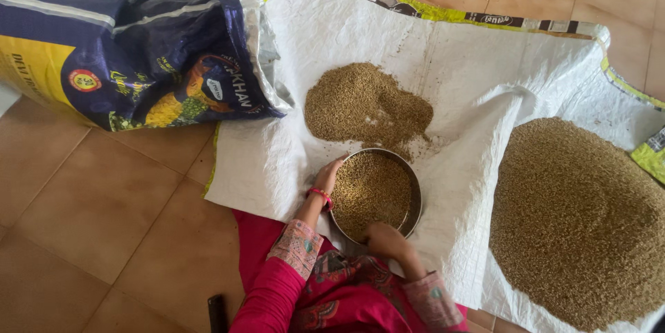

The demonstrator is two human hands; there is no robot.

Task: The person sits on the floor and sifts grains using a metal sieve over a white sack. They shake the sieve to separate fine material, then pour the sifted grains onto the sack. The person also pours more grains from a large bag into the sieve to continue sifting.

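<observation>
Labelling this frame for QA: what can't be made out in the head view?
- Left hand fingers: hidden behind the round metal sieve rim.
- Right hand fingertips: curled over the near rim, grip unclear.
- Large grain pile: cut off by the right edge.
- Blue and yellow sack: cut off at the left edge; contents unseen.
- Dark object: cut by the bottom edge, unidentifiable.

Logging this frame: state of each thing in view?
round metal sieve: flat on sheet, full of grain
left hand: gripping sieve rim
right hand: gripping sieve rim
small grain pile: heaped, loose
large grain pile: heaped, loose
blue sack: lying, mouth open
white woven sheet: spread on floor
</observation>
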